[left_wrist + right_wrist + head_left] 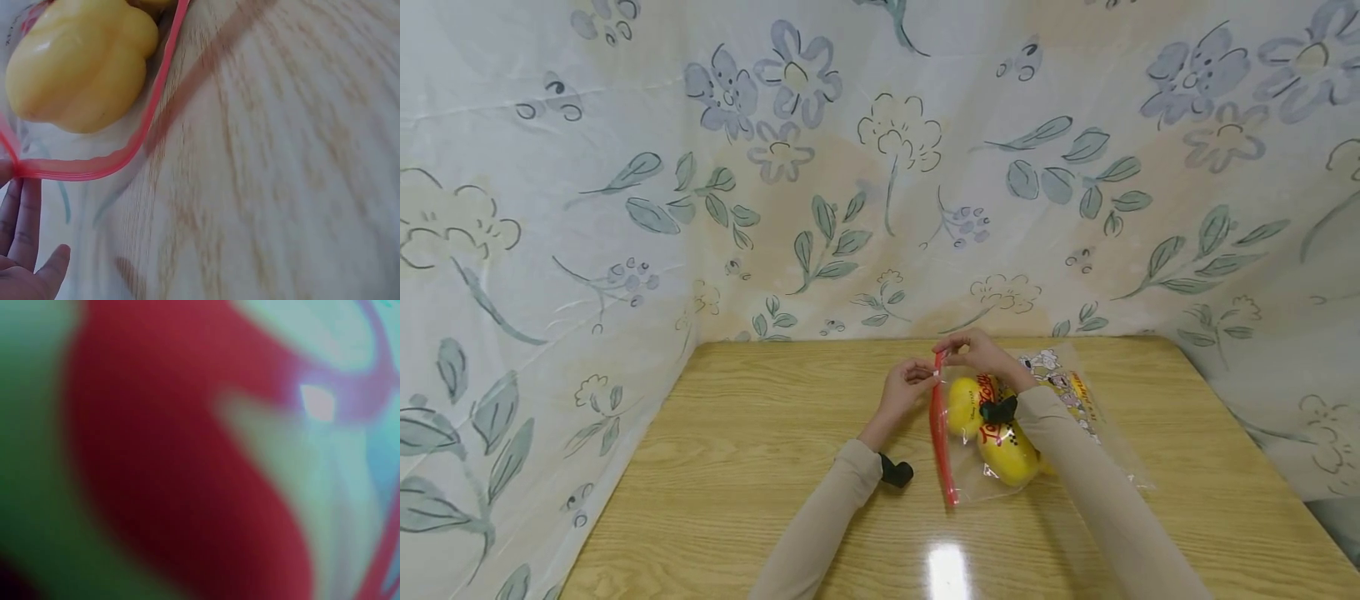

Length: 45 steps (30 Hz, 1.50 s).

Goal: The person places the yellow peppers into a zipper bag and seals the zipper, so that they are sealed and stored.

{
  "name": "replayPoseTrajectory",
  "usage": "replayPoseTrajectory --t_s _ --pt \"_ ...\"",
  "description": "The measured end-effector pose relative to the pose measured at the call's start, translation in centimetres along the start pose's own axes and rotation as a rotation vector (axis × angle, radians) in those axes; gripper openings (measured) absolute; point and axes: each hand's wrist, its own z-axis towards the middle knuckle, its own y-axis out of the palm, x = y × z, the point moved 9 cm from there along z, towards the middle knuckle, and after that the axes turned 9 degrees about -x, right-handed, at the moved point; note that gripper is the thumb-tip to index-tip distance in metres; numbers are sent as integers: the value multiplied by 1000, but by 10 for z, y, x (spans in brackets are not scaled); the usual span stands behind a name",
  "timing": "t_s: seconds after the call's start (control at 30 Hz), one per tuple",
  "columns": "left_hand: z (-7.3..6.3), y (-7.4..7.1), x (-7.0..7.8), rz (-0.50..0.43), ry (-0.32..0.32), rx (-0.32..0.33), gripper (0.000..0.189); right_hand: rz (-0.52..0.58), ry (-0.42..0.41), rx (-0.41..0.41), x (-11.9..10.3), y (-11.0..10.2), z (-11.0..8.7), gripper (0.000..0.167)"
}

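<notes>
A clear zip bag with a red zip edge and printed cartoon figures lies on the table. Inside it are yellow rounded things; one looks lobed, like a bell pepper, in the left wrist view. My left hand pinches the red edge near its far end, thumb and fingers on either side. Just beyond it, my right hand pinches the far corner of the same edge, its forearm reaching over the bag. The right wrist view is filled by blurred red print close to the lens.
The wooden table spreads around the bag on both sides. A floral cloth hangs behind the table and along its sides. A black wrist camera sits at the left wrist, and another at the right wrist over the bag.
</notes>
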Motion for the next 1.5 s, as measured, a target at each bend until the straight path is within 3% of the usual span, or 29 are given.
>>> replayPoseTrajectory --t_s 0.47,0.77,1.2,1.5 --pt "-7 5 5 56 16 -1 21 -3 4 0 2 -5 2 24" --pt "-9 8 3 36 17 -5 18 -40 -4 35 29 -8 10 24" --pt "-17 12 4 54 -6 -36 19 -42 26 29 31 -7 9 22" --pt "-21 16 5 64 -5 -47 18 -64 -12 31 25 -8 8 21"
